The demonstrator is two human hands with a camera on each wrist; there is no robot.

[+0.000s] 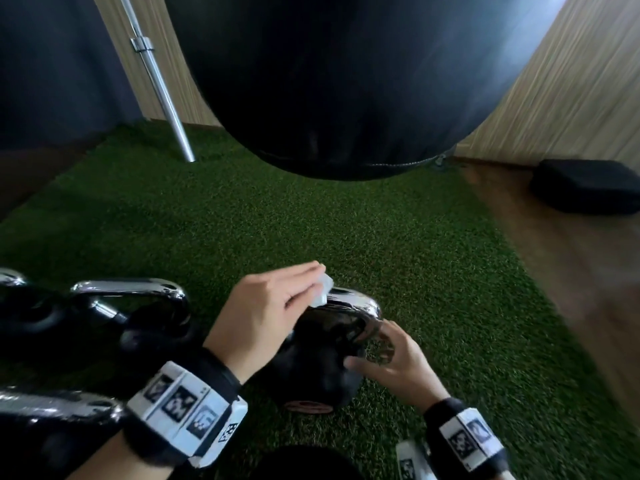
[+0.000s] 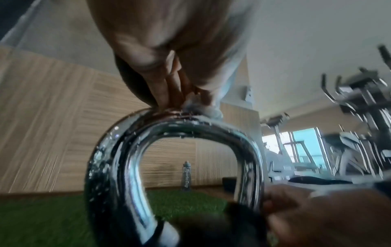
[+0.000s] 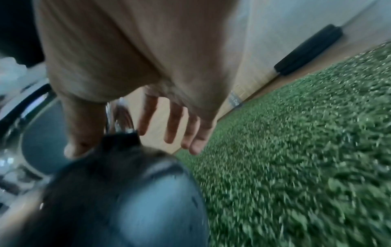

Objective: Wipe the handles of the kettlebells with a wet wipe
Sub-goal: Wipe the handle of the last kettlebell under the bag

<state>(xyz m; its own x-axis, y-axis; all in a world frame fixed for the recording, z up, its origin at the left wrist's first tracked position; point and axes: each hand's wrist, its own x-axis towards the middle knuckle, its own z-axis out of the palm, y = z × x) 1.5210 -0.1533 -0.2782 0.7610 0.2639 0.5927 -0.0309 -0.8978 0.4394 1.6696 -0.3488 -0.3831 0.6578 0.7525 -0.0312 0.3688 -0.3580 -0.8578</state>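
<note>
A black kettlebell (image 1: pixel 311 372) with a chrome handle (image 1: pixel 363 303) stands on the green turf (image 1: pixel 311 230). My left hand (image 1: pixel 277 299) reaches over the handle's top and pinches a white wet wipe (image 1: pixel 323 291) against it. The left wrist view shows the fingertips and the wipe (image 2: pixel 203 108) pressed on the top bar of the handle (image 2: pixel 118 158). My right hand (image 1: pixel 388 358) is at the kettlebell's right side with fingers spread. Its thumb rests on the black body (image 3: pixel 127 200) near the handle's base, and the fingers (image 3: pixel 175 123) hang free over the turf.
More chrome-handled kettlebells sit close at the left (image 1: pixel 131 292) and lower left (image 1: pixel 59 407). A black punching bag (image 1: pixel 329 81) hangs just ahead, with a steel barbell (image 1: pixel 156 81) leaning left of it. A black pad (image 1: pixel 585 185) lies on the wooden floor at right.
</note>
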